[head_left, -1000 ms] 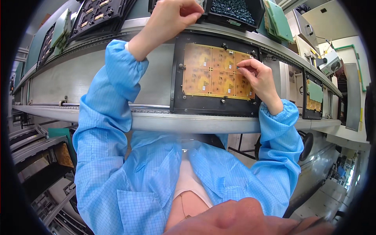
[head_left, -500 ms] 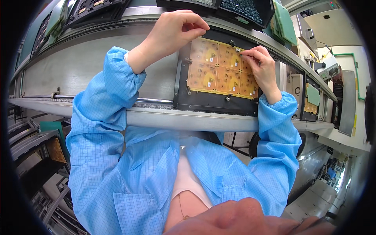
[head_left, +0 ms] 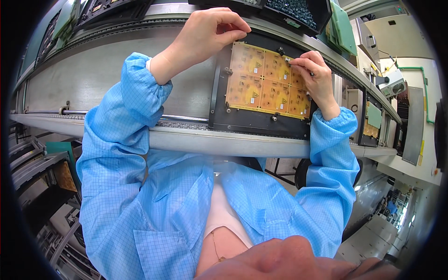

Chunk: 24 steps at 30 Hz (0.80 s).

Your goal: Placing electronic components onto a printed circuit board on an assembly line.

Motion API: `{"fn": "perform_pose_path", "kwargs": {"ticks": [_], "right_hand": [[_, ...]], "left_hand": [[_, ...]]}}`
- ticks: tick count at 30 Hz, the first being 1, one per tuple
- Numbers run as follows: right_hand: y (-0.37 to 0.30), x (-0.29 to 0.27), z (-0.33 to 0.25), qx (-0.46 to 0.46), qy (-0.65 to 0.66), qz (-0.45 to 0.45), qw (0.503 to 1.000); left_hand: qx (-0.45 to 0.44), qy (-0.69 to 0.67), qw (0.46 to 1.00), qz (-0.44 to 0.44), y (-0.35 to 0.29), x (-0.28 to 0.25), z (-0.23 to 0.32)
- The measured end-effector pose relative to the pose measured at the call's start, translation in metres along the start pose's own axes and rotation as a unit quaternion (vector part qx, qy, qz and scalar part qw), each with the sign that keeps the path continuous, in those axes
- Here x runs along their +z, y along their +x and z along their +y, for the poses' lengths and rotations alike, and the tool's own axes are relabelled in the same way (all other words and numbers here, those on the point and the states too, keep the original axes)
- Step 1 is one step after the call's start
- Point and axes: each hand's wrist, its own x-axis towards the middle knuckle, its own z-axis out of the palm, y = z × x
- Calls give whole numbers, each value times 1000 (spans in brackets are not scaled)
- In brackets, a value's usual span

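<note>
An amber circuit-board panel point(head_left: 249, 89), divided into several sections with small dark parts and triangle marks, lies in a black carrier frame point(head_left: 242, 125) on the conveyor. My left hand point(head_left: 207, 35) is raised over the panel's far left corner, thumb and forefinger pinched. Anything between those fingertips is too small to make out. At the panel's far right edge, my right hand point(head_left: 318, 78) is closed, its fingertips at a small pale component point(head_left: 288, 60). The right hand partly covers the panel's right-hand sections.
Beyond the conveyor's far rail stands a black bin point(head_left: 298, 15) of small dark-blue parts. Green sheets point(head_left: 343, 32) lean beside it. A metal plate point(head_left: 112, 79) lies left of the carrier. Another carrier with a board point(head_left: 372, 121) sits further right. The near rail point(head_left: 233, 143) runs before me.
The panel and its carrier sit slightly further right in view, and my right hand has shifted right with them. My left hand stays pinched and has moved only a little.
</note>
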Motion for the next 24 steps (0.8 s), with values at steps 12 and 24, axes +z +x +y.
{"fn": "perform_pose_path", "kwargs": {"ticks": [12, 24], "right_hand": [[7, -2, -1, -116, -42, -49, 991], [52, -50, -14, -5, -57, -12, 998]], "left_hand": [[91, -84, 964, -234, -14, -6, 14], [120, -3, 952, -281, -37, -2, 22]]}}
